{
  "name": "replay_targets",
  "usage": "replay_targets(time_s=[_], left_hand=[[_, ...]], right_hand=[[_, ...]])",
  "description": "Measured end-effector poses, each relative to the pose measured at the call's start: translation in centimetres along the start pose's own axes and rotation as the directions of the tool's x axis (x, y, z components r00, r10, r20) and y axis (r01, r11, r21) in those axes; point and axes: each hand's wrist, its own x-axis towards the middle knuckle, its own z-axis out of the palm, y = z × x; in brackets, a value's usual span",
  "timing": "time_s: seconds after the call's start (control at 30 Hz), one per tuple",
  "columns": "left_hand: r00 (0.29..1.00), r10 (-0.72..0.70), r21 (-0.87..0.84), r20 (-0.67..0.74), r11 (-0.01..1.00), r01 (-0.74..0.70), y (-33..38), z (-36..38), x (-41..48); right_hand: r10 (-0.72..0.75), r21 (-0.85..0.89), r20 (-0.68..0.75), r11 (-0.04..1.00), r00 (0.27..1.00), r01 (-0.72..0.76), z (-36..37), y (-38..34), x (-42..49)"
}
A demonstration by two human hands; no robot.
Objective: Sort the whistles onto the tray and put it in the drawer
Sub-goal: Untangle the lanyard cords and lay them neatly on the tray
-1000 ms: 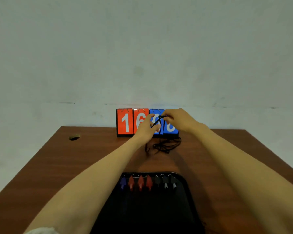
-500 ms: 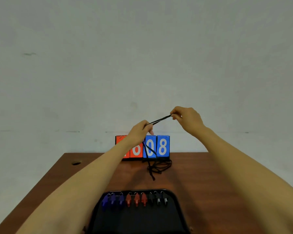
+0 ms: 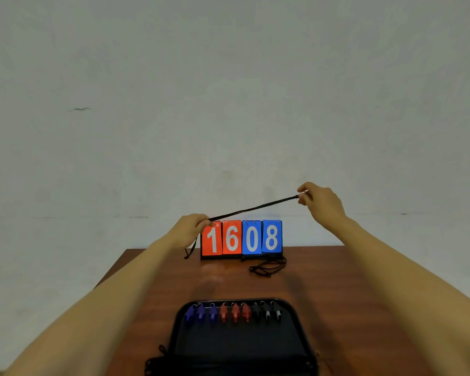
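A black tray (image 3: 239, 346) lies at the near middle of the brown table (image 3: 323, 289). Along its far edge stand blue whistles (image 3: 200, 312), red whistles (image 3: 235, 312) and black whistles (image 3: 267, 312) in a row. My left hand (image 3: 186, 232) and my right hand (image 3: 319, 200) each pinch one end of a black lanyard (image 3: 253, 208), stretched taut between them above the table. Its loose tail hangs below my left hand.
A flip scoreboard (image 3: 241, 237) reading 1608 stands at the table's far edge against the wall. A coil of black cords (image 3: 269, 267) lies in front of it. More cord (image 3: 155, 362) spills by the tray's near left corner.
Both hands rose from the cord pile and moved apart, pulling one lanyard straight. The camera tilted up, so the table sits lower in view.
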Motion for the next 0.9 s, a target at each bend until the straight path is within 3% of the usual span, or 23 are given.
replay_targets(time_s=[0.2, 0.43, 0.63, 0.8, 0.9], left_hand=[[0.993, -0.095, 0.051, -0.077, 0.994, 0.099, -3.2, 0.5, -2.2], [0.971, -0.190, -0.025, -0.145, 0.982, 0.189, -5.1, 2.1, -4.2], [0.976, -0.215, 0.181, 0.017, 0.961, 0.208, -7.5, 4.5, -7.6], [0.948, -0.307, 0.222, 0.082, 0.933, 0.283, -9.5, 6.5, -9.8], [0.934, -0.308, 0.253, 0.181, 0.932, 0.258, -10.6, 7.8, -11.0]], right_hand=[[0.105, -0.010, 0.078, 0.995, 0.991, -0.104, 1.1, 0.5, -2.0], [0.260, -0.015, 0.255, 0.964, 0.931, -0.265, 2.7, 1.7, -4.5], [0.319, -0.023, 0.329, 0.943, 0.889, -0.331, 4.9, 3.9, -7.9], [0.393, -0.111, 0.391, 0.918, 0.832, -0.381, 6.7, 6.3, -10.9], [0.423, -0.181, 0.422, 0.906, 0.802, -0.383, 7.5, 7.3, -12.7]])
